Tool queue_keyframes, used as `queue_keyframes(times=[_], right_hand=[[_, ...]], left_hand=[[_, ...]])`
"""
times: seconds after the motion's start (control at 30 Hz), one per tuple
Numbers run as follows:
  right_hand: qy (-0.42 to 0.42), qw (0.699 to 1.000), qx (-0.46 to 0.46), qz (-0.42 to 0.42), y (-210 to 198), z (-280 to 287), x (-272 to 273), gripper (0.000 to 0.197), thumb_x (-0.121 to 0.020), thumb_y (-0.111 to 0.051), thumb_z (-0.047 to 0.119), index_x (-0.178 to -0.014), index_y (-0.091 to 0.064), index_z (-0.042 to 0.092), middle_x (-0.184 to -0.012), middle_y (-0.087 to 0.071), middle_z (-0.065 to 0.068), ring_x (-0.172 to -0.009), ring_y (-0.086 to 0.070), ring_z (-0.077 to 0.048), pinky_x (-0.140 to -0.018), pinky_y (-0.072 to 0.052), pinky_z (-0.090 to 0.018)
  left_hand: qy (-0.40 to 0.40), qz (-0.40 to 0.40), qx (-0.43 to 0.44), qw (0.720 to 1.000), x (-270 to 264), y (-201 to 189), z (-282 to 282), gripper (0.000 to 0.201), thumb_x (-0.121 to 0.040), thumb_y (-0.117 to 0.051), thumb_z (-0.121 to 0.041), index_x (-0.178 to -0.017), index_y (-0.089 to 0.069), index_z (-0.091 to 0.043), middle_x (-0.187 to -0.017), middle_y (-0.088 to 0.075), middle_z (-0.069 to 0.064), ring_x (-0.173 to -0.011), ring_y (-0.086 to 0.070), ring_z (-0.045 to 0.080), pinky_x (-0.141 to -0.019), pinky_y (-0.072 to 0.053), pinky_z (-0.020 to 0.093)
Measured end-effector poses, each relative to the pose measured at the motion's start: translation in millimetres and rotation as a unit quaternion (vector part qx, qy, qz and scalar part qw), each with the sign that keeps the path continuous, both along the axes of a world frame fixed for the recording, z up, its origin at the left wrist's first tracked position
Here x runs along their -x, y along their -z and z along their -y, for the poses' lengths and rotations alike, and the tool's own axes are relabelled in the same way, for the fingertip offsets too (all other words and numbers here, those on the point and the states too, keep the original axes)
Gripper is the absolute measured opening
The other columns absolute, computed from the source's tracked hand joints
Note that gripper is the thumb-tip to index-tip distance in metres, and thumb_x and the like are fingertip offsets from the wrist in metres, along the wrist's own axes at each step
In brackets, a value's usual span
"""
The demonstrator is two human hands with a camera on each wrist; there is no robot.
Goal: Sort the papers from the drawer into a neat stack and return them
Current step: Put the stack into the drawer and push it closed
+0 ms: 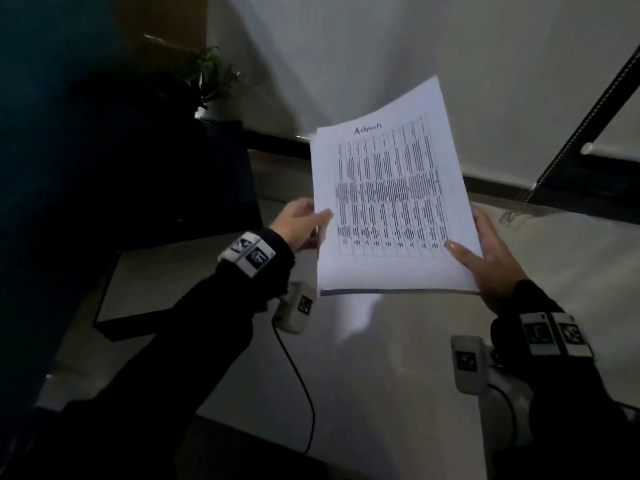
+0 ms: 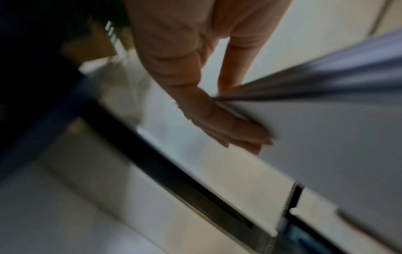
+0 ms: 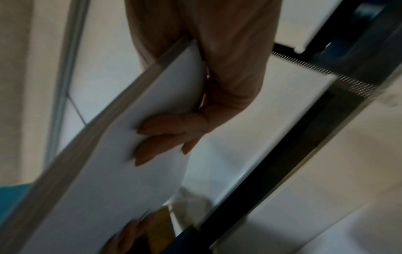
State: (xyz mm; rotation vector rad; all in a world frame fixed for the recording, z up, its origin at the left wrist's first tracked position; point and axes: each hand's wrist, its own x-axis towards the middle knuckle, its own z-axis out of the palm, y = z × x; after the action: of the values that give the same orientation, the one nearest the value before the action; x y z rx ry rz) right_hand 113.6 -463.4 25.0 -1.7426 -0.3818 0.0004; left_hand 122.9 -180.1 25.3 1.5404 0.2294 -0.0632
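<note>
papers [image 1: 391,202]: one stack, held in the air between both hands, above a pale glossy floor [image 1: 363,358]. Top sheet shows a printed table with a handwritten heading, reads roughly "Admin". Far end curls upward. Near edge looks roughly flush, a dark strip shows along it.
left hand [image 1: 299,225]: on the stack's left edge, thumb on top of the sheets, fingers [image 2: 239,130] nearly straight underneath. Pinch grip, sheet edges [image 2: 282,92] fan out at the thumb in the left wrist view.
right hand [image 1: 491,258]: on the lower right corner, thumb lying flat on the top sheet, fingers [image 3: 165,135] curled under the bottom sheet [image 3: 121,163]. Holding, not just resting.
surroundings: dark cabinet [image 1: 156,188] to the left, potted plant [image 1: 207,77] on top of it. Pale wall [image 1: 381,46] behind the stack.
drawer: can't tell which part is the drawer.
wrist views: both motion-blurred, fine detail unreadable.
</note>
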Motion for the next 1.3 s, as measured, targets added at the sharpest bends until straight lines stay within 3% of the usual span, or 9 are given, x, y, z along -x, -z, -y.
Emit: queue_keyframes(times=[0.07,0.17,0.23,0.4,0.57,0.77,0.97,1.1,1.3], right_hand=[[-0.027,0.999,0.003,0.019,-8,-16,4,0.057,-0.091,-0.047,-0.009,-0.141,-0.03,0.012,-0.124,-0.054,0.012,-0.102,-0.057,0.014,-0.08,-0.045,-0.004],[-0.071,0.997,0.0,0.03,-9,-46,16,0.065,-0.089,-0.055,-0.003,-0.144,-0.024,0.011,-0.136,-0.046,0.005,-0.113,-0.052,0.01,-0.09,-0.042,-0.006],[-0.11,0.993,-0.005,0.029,-7,-65,27,0.069,-0.082,-0.057,0.006,-0.141,-0.021,0.015,-0.138,-0.044,0.004,-0.118,-0.051,0.005,-0.096,-0.042,-0.011],[-0.237,0.971,-0.01,-0.042,5,-89,56,0.078,-0.083,-0.061,-0.002,-0.142,-0.016,0.024,-0.141,-0.044,-0.003,-0.124,-0.052,-0.012,-0.098,-0.049,-0.027],[-0.339,0.929,0.036,-0.144,8,-93,75,0.071,-0.086,-0.054,-0.009,-0.139,-0.024,0.027,-0.131,-0.056,-0.002,-0.113,-0.062,-0.01,-0.083,-0.055,-0.023],[-0.415,0.864,0.099,-0.269,10,-112,78,0.06,-0.088,-0.059,0.0,-0.137,-0.037,0.024,-0.127,-0.063,-0.004,-0.114,-0.062,-0.02,-0.092,-0.054,-0.039],[-0.4,0.841,0.094,-0.353,4,-151,75,0.03,-0.092,-0.051,0.002,-0.122,-0.057,-0.001,-0.11,-0.069,-0.01,-0.084,-0.069,-0.016,-0.073,-0.057,-0.024],[-0.358,0.833,0.093,-0.411,-4,-172,71,0.017,-0.097,-0.046,0.009,-0.087,-0.059,0.006,-0.058,-0.067,0.007,-0.047,-0.061,-0.002,-0.046,-0.049,-0.012],[-0.318,0.807,0.06,-0.494,-9,-198,73,0.025,-0.098,-0.044,0.011,-0.083,-0.06,-0.003,-0.052,-0.066,-0.003,-0.044,-0.063,-0.005,-0.043,-0.05,-0.013]], left_hand=[[-0.05,0.033,-0.051,0.997,4,-22,-21,0.008,-0.092,-0.053,-0.008,-0.099,-0.051,-0.008,-0.078,-0.058,0.005,-0.067,-0.056,0.02,-0.062,-0.052,0.032],[-0.127,0.052,-0.136,0.981,12,-44,-57,0.011,-0.087,-0.059,-0.022,-0.084,-0.051,-0.015,-0.077,-0.056,0.005,-0.081,-0.056,0.025,-0.077,-0.052,0.049],[-0.163,0.046,-0.189,0.967,24,-51,-79,0.021,-0.079,-0.058,-0.036,-0.081,-0.049,-0.017,-0.083,-0.056,0.01,-0.083,-0.056,0.024,-0.078,-0.053,0.049],[-0.215,0.049,-0.248,0.944,77,-52,-95,0.039,-0.092,-0.052,-0.029,-0.119,-0.051,-0.001,-0.112,-0.063,0.013,-0.099,-0.063,0.026,-0.089,-0.053,0.04],[-0.229,-0.036,-0.268,0.935,132,-8,-116,0.038,-0.094,-0.049,-0.022,-0.121,-0.052,0.004,-0.123,-0.06,0.019,-0.112,-0.059,0.031,-0.098,-0.048,0.046],[-0.199,-0.139,-0.263,0.934,181,26,-131,0.034,-0.096,-0.046,-0.015,-0.125,-0.054,0.001,-0.123,-0.06,0.019,-0.114,-0.058,0.034,-0.099,-0.047,0.047],[-0.18,-0.274,-0.327,0.886,176,17,-159,0.048,-0.096,-0.047,-0.022,-0.136,-0.041,0.004,-0.139,-0.047,0.018,-0.126,-0.047,0.032,-0.102,-0.04,0.032],[-0.135,-0.34,-0.391,0.844,165,3,-184,0.059,-0.094,-0.052,-0.027,-0.141,-0.031,0.002,-0.145,-0.039,0.018,-0.13,-0.042,0.032,-0.102,-0.039,0.031],[-0.063,-0.392,-0.462,0.793,154,-15,-219,0.062,-0.093,-0.049,-0.038,-0.139,-0.035,0.002,-0.144,-0.04,0.019,-0.129,-0.042,0.034,-0.102,-0.04,0.035]])
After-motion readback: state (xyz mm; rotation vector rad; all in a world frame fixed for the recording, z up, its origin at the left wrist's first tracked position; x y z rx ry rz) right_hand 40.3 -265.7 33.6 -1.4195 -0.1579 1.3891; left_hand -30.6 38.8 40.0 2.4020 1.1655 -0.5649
